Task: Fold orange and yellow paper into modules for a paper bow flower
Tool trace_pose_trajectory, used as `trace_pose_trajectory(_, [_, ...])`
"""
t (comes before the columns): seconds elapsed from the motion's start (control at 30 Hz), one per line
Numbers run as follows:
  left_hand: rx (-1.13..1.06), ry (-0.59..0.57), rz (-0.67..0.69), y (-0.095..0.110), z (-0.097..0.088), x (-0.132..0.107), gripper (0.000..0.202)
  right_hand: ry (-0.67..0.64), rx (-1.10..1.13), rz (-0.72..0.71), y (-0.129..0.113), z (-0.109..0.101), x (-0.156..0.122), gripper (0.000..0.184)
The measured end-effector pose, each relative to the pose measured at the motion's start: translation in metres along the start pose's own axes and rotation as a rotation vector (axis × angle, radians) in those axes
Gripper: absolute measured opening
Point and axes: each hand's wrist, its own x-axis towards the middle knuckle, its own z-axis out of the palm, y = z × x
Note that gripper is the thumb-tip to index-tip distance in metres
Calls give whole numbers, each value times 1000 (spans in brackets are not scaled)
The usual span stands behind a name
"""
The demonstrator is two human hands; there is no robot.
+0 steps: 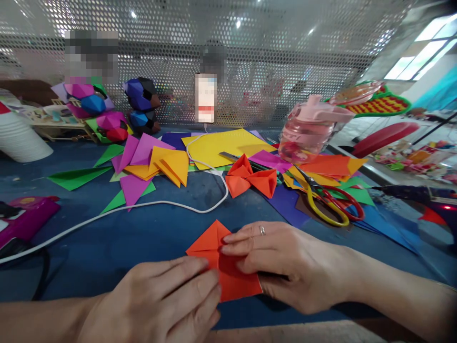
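A sheet of orange-red origami paper point(238, 285), partly folded with creased flaps at its top corner, lies at the table's front edge. My left hand point(157, 297) covers its left side, fingers pressed together on it and the thumb mostly hidden. On the right side, my right hand point(285, 264), with a ring, lays its fingers over the paper while its thumb sits at the edge. Beyond them stands a folded orange-red paper piece point(246, 177) with several pointed pockets. Scissors with yellow and red handles point(326, 202) rest to the right.
A white cable point(160, 202) crosses the table to a phone point(206, 97). Coloured paper point(228, 143), folded pieces point(171, 164) and a pink bottle point(307, 128) stand behind. At left are paper cups point(21, 136) and a purple device point(32, 216); a glue gun point(421, 194) lies right.
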Motion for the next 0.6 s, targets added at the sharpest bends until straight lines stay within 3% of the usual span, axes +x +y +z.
trace_pose_trajectory(0.17, [-45,6,-12,4,1,-4,25,-46,17,-49,5,-2,-1,22])
trace_pose_trajectory(0.27, [-59,9,-27,6,1,-5,23,28,108,-20,6,-1,1,14])
trace_pose_trajectory(0.37, [-50,15,-42,6,0,-7,24,139,206,102,4,4,5,5])
trace_pose_trajectory(0.43, [-29,7,8,3,-1,-7,23,178,227,226,2,7,8,5])
trace_pose_trajectory(0.5, [-8,3,165,-3,-3,-6,19,210,212,335,0,11,11,9])
trace_pose_trajectory(0.6, [4,8,194,-9,-5,-3,19,251,162,403,-2,16,14,15])
